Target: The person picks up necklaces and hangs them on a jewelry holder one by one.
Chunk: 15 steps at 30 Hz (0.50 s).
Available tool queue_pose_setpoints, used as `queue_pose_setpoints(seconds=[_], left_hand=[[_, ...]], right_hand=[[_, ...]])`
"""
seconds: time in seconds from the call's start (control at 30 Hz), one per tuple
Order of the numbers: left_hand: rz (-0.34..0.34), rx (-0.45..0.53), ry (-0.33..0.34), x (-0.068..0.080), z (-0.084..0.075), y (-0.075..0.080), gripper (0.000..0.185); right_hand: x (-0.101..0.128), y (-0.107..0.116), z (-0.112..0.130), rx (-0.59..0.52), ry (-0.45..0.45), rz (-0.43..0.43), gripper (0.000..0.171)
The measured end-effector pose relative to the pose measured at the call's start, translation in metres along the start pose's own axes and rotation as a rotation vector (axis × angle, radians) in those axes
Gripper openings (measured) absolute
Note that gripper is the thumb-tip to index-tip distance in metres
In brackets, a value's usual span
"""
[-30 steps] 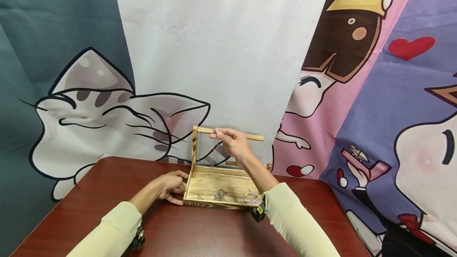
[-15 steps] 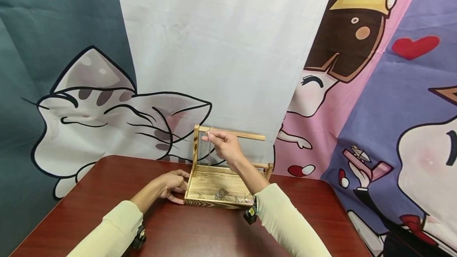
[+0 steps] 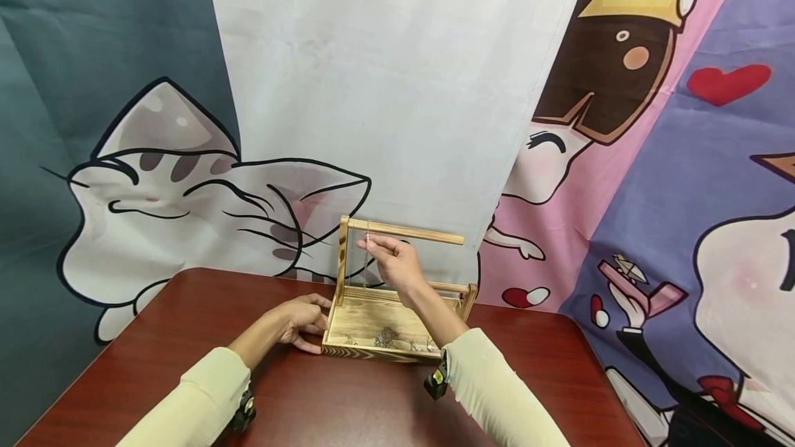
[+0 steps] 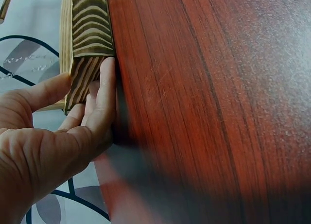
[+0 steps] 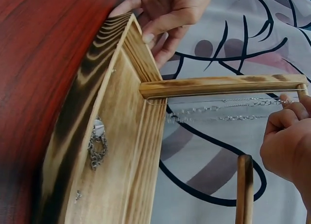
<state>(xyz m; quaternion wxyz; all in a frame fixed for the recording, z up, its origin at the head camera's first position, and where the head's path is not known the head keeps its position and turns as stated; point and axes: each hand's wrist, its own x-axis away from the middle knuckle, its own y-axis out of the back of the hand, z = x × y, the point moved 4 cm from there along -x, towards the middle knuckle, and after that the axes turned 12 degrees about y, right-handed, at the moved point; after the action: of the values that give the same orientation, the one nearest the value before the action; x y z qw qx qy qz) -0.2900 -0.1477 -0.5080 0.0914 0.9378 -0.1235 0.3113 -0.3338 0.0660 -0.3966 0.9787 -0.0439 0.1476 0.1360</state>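
Observation:
A wooden jewellery stand [image 3: 360, 352] with a tray base, a left post and a top bar [image 3: 422, 232] sits at the far middle of the table. My right hand [image 3: 375, 244] pinches a thin silver chain [image 3: 364, 262] just under the bar, close to the post. In the right wrist view the chain [image 5: 218, 110] runs taut from the right hand [image 5: 284, 112] toward the tray base [image 5: 121, 136]. My left hand [image 3: 304, 319] grips the stand's near left corner, with thumb and fingers either side of the wall [image 4: 90, 59]. Small jewellery pieces [image 3: 386, 338] lie in the tray.
The stand rests on a dark red wooden table [image 3: 348, 405] whose back edge meets a hanging cartoon-print cloth [image 3: 385, 88]. A lower rail [image 5: 244, 190] spans the stand's back. Bare tabletop stretches left, right and in front of the stand.
My right hand has slid left along the top bar and dropped a little, taking the chain toward the post. My left hand stays on the stand's corner.

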Motion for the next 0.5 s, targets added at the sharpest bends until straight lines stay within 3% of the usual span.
queue_pose_setpoints(seconds=[0.27,0.5], left_hand=[[0.001,-0.001,0.001,0.001,0.0,-0.001,0.066],[-0.005,-0.002,-0.001,0.002,-0.001,-0.001,0.065]], right_hand=[[0.012,0.005,-0.006,0.113,0.015,-0.017,0.047],[0.021,0.009,-0.009,0.122,0.07,-0.035,0.046]])
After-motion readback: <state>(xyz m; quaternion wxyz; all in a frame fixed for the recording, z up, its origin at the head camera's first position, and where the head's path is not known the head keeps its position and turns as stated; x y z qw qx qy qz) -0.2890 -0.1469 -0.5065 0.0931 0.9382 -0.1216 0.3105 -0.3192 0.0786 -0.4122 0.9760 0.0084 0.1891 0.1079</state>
